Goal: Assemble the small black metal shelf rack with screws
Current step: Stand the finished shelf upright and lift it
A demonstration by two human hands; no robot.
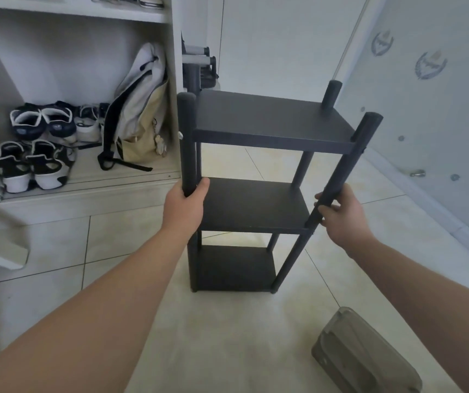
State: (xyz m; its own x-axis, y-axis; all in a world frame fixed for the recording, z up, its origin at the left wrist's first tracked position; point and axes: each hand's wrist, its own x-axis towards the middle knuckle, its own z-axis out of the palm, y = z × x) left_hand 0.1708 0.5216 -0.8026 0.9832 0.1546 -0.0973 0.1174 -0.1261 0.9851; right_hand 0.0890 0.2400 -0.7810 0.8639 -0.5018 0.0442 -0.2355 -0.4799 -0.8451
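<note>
A small black shelf rack stands upright on the tiled floor, with three boards between four round black posts. My left hand grips the near left post just above the middle board. My right hand holds the near right post at about the same height, fingers curled round it. A silver screw head shows on the left post level with the top board. The rack's feet rest on the floor at the bottom board.
A white cupboard at the left holds several shoes and a pale backpack. A grey plastic case lies on the floor at the lower right. A patterned wall runs along the right side.
</note>
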